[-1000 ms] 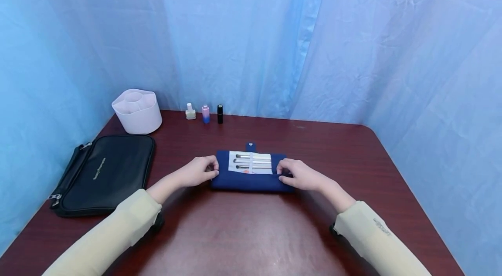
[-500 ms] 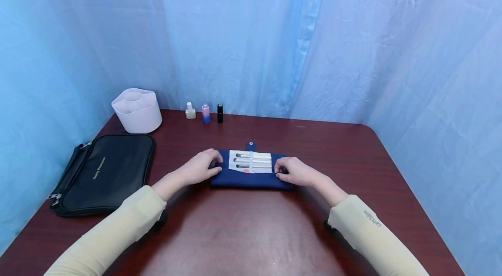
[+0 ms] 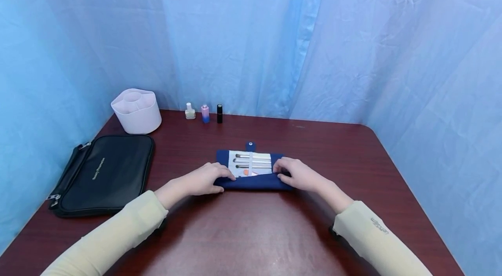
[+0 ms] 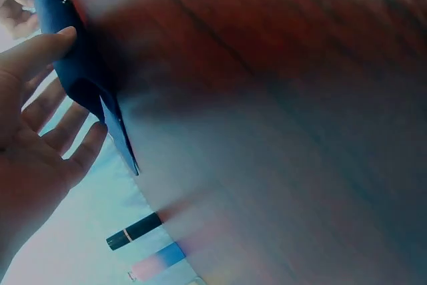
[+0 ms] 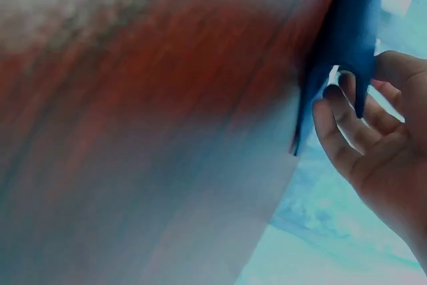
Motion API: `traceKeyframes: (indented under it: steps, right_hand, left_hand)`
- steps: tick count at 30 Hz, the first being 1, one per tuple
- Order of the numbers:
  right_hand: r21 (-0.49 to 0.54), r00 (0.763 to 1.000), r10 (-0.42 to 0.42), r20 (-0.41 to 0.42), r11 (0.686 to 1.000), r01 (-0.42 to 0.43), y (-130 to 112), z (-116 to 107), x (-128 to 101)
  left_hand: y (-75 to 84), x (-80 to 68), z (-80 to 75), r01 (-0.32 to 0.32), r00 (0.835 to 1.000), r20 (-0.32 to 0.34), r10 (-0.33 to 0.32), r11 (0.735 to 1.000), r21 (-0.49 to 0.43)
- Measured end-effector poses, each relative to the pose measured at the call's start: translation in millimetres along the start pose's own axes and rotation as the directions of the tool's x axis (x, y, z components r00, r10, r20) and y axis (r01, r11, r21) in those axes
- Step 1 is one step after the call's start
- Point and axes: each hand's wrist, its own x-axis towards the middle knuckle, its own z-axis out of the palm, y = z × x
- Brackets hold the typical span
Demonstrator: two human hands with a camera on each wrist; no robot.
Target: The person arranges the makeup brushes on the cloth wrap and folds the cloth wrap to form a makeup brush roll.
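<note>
A navy brush roll lies partly folded at the middle of the table. Several makeup brushes show in its pale pocket under a strap, and a snap tab sticks out at the back. My left hand holds the folded front at its left end, fingers over the top and thumb on the near side; the left wrist view shows that thumb against the navy cloth. At the right end my right hand pinches the folded edge, which runs between thumb and fingers in the right wrist view.
A black zipped case lies at the left. Behind it stands a white divided holder. A nail polish bottle, a pink-blue bottle and a black lipstick tube stand near the back edge, before blue curtains.
My left hand has moved from the roll's left edge to the right and nearer, onto the folded front. The right hand shifts only slightly at its end. The roll stays in place.
</note>
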Motion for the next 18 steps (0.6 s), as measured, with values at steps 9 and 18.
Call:
traceKeyframes:
  steps: [9,18]
  right_hand:
    - [-0.206,0.999,-0.028,0.041,0.978,0.035,-5,-2,-16]
    - [-0.147,1.000,-0.019,0.013,0.989,0.021,4,4,-16]
  left_hand:
    - [-3.0,0.2,-5.7,0.021,1.000,0.003,-0.021,0.999,-0.030]
    - [-10.5,-1.3,-12.9,0.077,0.996,-0.052,-0.079,0.997,-0.032]
